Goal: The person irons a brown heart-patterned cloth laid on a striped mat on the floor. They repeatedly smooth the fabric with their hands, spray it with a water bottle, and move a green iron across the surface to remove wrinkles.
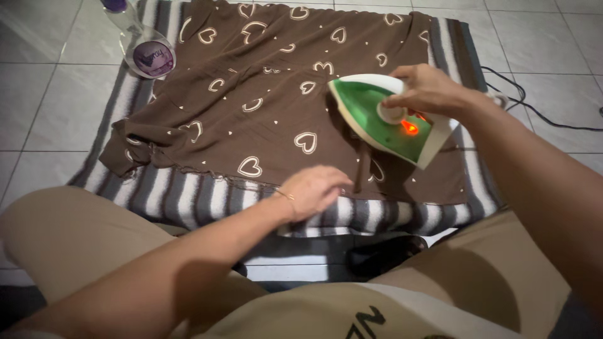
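A brown cloth (270, 94) printed with white hearts lies spread over a striped grey and white mat (188, 198) on the tiled floor. My right hand (427, 91) grips the handle of a green and white iron (383, 116), which rests on the cloth's right side with an orange light glowing. My left hand (317, 188) lies flat on the cloth's near edge, fingers together, pressing the fabric just left of the iron. A thin bracelet circles that wrist.
A clear spray bottle (141, 41) with a purple label lies at the mat's far left corner. The iron's black cord (534, 107) trails off right across the tiles. My knees in beige trousers frame the near edge; a dark object (383, 254) sits between them.
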